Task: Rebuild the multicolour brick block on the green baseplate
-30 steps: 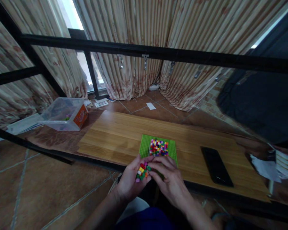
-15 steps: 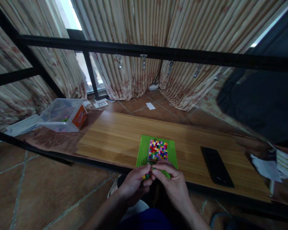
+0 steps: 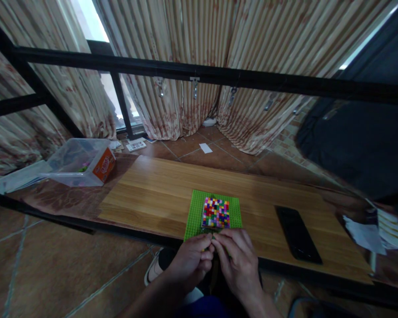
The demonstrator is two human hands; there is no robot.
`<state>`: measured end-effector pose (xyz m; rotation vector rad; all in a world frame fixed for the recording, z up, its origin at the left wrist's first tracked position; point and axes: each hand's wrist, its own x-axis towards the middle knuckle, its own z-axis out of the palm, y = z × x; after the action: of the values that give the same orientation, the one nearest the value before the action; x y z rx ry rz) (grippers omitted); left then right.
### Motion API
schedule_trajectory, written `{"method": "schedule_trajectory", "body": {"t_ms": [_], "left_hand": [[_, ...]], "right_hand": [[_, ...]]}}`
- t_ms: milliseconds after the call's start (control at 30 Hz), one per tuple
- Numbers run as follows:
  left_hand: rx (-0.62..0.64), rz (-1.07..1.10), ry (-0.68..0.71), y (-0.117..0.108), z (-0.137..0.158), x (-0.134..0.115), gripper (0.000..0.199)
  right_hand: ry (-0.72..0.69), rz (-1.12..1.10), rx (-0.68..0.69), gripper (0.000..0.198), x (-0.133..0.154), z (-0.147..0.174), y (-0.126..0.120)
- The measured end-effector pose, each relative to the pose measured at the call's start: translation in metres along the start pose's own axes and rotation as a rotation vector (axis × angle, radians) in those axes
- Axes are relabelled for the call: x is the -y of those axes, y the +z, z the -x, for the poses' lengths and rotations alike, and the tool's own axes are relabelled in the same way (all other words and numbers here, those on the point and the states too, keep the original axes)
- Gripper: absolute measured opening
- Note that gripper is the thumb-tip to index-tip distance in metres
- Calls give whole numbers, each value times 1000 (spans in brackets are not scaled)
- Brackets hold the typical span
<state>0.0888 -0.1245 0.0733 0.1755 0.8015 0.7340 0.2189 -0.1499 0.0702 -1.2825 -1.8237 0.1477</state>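
Observation:
A green studded baseplate (image 3: 193, 216) lies at the front edge of the wooden board. On it sits a square mosaic of small multicoloured building bricks (image 3: 216, 212). Just in front of the mosaic, my left hand (image 3: 193, 258) is closed, thumb and forefinger pinched, with a speck of yellow brick showing between its fingers. My right hand (image 3: 237, 256) is pinched against it, the two sets of fingertips meeting. A hint of green shows at the fingertips, but what the right fingers grip is mostly hidden.
A black phone-like slab (image 3: 298, 234) lies right of the baseplate on the wooden board (image 3: 152, 190). A clear plastic bin (image 3: 74, 163) with an orange label stands at left. Papers (image 3: 365, 234) lie at far right. A dark metal rail (image 3: 219, 75) crosses beyond the board.
My fingertips have closed together, covering the coloured bricks that showed in my left hand. The whole view has shifted slightly.

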Motion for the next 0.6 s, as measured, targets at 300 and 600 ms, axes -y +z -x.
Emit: {"method": "schedule_trajectory", "body": {"t_ms": [300,600], "left_hand": [[-84,50,-46,-1,-3,-10,11],[-103,53,-50,-20,-4,-7,15]], "right_hand": [[227,50,-67,18,-52,-35,2],[273,-32,-19,16,-80,-53,21]]}}
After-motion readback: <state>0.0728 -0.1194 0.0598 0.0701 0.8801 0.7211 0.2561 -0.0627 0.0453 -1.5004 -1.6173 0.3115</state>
